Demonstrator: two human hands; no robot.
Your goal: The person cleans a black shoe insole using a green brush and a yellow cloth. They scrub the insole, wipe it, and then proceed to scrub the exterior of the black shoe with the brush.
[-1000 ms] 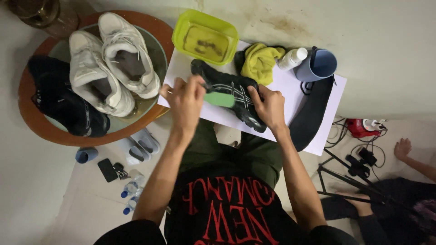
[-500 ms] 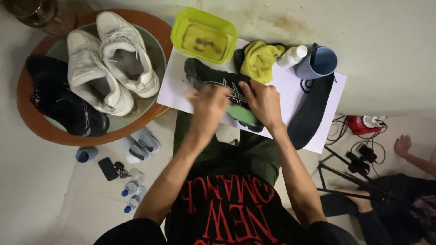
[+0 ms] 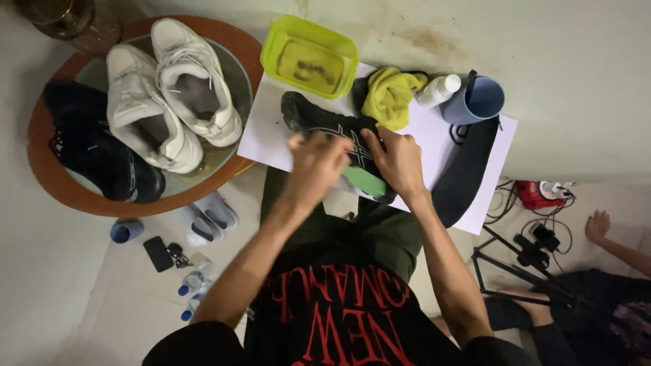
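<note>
We grip black shoe (image 3: 325,125) with right hand (image 3: 400,163) – left hand (image 3: 315,163) blurred, fingers closed on something unclear. Yellow cloth (image 3: 390,95) at 1 o'clock, unused; cleaning looks mid-way.

The black shoe (image 3: 332,129) looks like matt cloth with pale stitched lines. It lies on smooth white paper (image 3: 268,139). The yellow tub (image 3: 310,49) is glossy plastic, and the yellow rag (image 3: 392,95) soft cloth. At the left, the round tray (image 3: 47,169) has a smooth brown rim.
</note>
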